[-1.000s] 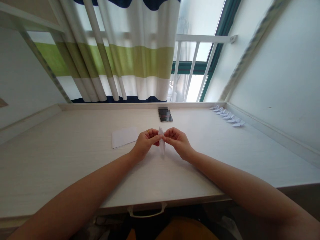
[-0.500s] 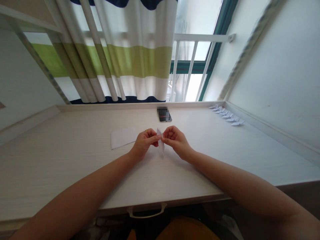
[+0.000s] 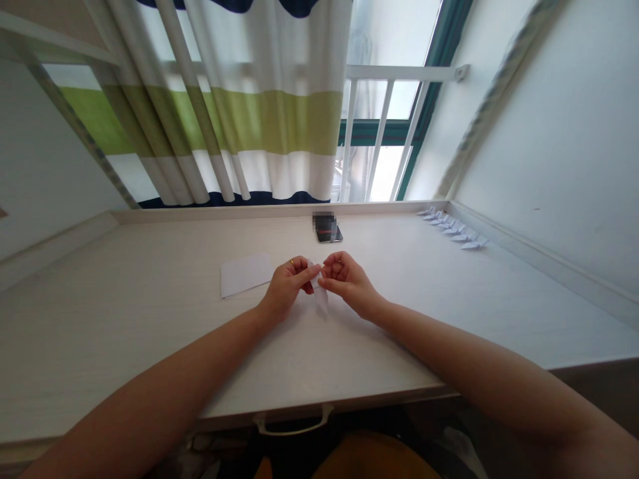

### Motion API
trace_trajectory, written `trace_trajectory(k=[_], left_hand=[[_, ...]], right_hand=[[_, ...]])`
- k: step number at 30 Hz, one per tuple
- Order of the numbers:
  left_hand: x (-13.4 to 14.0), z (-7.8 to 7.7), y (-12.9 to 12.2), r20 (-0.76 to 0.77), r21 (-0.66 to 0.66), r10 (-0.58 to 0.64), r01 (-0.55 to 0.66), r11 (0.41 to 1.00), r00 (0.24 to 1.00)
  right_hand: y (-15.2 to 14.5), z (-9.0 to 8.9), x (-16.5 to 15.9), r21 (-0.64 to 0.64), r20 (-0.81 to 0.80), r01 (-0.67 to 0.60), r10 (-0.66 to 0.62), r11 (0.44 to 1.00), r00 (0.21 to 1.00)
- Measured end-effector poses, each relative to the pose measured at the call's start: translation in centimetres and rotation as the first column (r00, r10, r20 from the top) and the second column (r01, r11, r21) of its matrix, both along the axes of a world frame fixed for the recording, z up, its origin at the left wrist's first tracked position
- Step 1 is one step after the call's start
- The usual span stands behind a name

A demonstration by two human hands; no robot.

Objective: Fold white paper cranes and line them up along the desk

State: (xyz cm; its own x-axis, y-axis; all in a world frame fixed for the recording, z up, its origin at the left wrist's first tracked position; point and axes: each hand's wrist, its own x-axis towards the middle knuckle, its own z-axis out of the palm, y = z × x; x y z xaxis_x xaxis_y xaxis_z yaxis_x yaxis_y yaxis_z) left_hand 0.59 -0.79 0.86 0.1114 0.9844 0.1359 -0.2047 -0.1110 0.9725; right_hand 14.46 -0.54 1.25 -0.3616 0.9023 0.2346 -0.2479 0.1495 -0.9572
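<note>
One folded white paper (image 3: 321,301) is pinched between the left hand (image 3: 288,283) and right hand (image 3: 352,281), one end projecting nearward; layers should be kept aligned, fingertip pressure light.

Wide and low, your left forearm (image 3: 200,366) slanted up and inward from one lower corner, and your right forearm (image 3: 459,349) answered from the other, both bare! Your left wrist (image 3: 264,310) and right wrist (image 3: 382,309) stood well apart, yet out in front your left hand (image 3: 287,283) and right hand (image 3: 353,279) nearly met, tip to tip. Your left thumb (image 3: 309,273) reached inward, nearly straight, above curled fingers (image 3: 299,263): a neat pinch! Your right thumb (image 3: 330,285) pointed inward too, close to the bent forefinger (image 3: 329,261).
</note>
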Motion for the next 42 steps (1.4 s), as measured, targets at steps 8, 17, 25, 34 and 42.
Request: trace_trajectory(k=[8, 17, 25, 34, 42], left_hand=[[0.2, 0.0, 0.1, 0.109, 0.01, 0.088, -0.089, 0.996, 0.99], [0.3, -0.1, -0.1, 0.029, -0.108, 0.038, -0.034, 0.994, 0.999], [1.2, -0.1, -0.7, -0.049, -0.105, -0.021, 0.016, 0.994, 0.999], [0.9, -0.7, -0.2, 0.042, -0.156, 0.053, -0.046, 0.987, 0.998], [-0.5, 0.4, 0.2, 0.056, -0.19, -0.017, 0.028, 0.981, 0.998]], right_hand=[[0.3, -0.6, 0.1, 0.069, 0.311, -0.035, 0.011, 0.997, 0.95], [0.3, -0.4, 0.5, 0.561, 0.485, 0.146, -0.467, 0.815, 0.74], [0.5, 0.1, 1.4, 0.883, 0.445, -0.306, -0.841, 0.356, 0.306], [0.0, 0.6, 0.9, 0.791, 0.491, -0.549, -0.815, 0.269, 0.308], [0.7, 0.9, 2.9, 0.812, 0.522, -0.272, -0.434, 0.516, 0.735]])
